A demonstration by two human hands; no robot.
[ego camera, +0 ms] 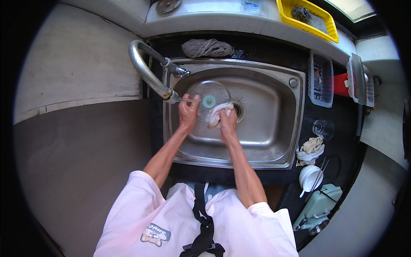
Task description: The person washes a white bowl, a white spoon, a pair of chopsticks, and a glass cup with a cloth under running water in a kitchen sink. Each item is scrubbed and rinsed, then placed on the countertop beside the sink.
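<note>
My left hand [188, 110] grips the left edge of a round, clear lid [215, 90] with a pale green ring around its centre knob. Water runs from the curved metal faucet [141, 64] onto that hand. Bunched in my right hand [227, 122] is a wet white cloth [215, 115], which lies against the lid's lower right part. Both hands are over the left half of a stainless steel sink [257, 106]. The drain [238, 111] shows partly behind the right hand and the lid.
A grey rag [208, 48] lies behind the sink. Up on the ledge stands a yellow tray [308, 19] with a scouring pad. Along the right counter are a clear plastic container [321, 78], a glass [323, 129], cloths [310, 151], white bowls [310, 177] and a green plastic case [321, 205].
</note>
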